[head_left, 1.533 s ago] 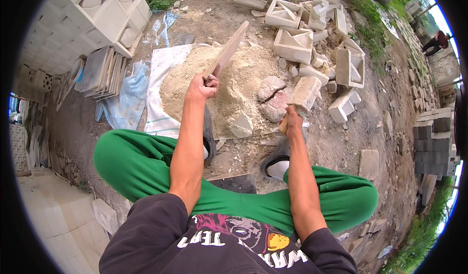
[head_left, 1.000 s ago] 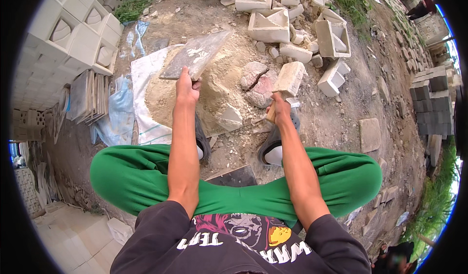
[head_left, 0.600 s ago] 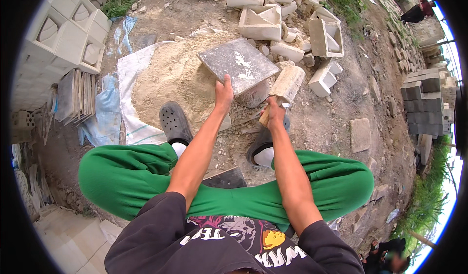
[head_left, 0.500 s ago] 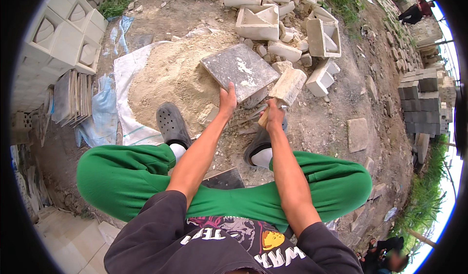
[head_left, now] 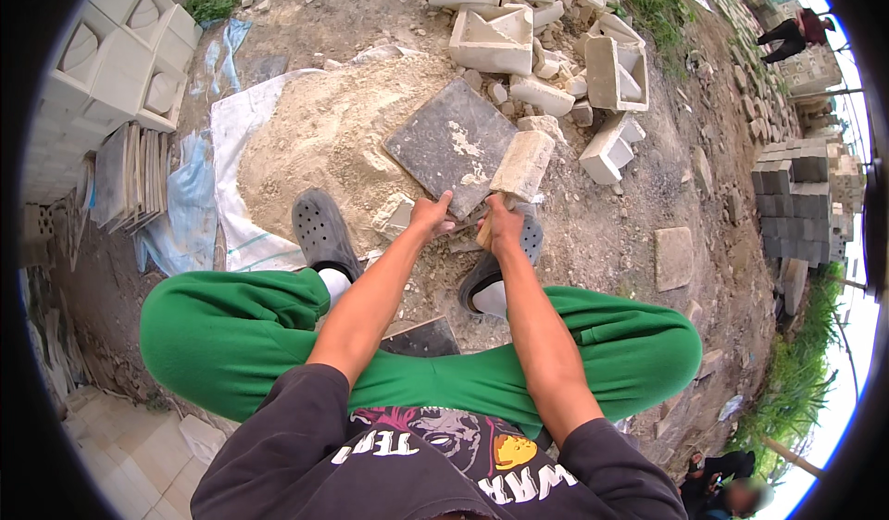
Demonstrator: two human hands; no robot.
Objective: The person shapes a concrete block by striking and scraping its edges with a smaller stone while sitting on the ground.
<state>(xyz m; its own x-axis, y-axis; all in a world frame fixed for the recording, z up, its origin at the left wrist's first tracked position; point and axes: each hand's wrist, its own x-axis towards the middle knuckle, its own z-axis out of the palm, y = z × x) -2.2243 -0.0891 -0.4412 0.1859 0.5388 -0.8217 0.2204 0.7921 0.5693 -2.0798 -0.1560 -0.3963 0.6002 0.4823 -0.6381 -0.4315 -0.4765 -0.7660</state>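
A dark grey square board [head_left: 435, 140] with pale cement patches is tilted in front of me, beside a mound of sand. My left hand [head_left: 431, 216] is closed on its near edge, thumb on top. My right hand [head_left: 503, 224] is wrapped round the short handle of a paddle-like tool [head_left: 521, 165]. The tool's blocky, pale head is crusted with cement and lies against the board's right side. What lies under the board is mostly hidden.
Sand [head_left: 315, 140] lies on a white sheet [head_left: 231, 140] to the left. Broken hollow blocks [head_left: 491, 40] are heaped at the far right. Thin boards [head_left: 130, 177] lean by stacked pale blocks [head_left: 102, 66]. Grey blocks [head_left: 801, 196] and a person [head_left: 798, 34] are further right.
My left hand has moved nearer me, and the board's near edge has come down with its top face turned more toward me. The right hand and tool have shifted slightly left.
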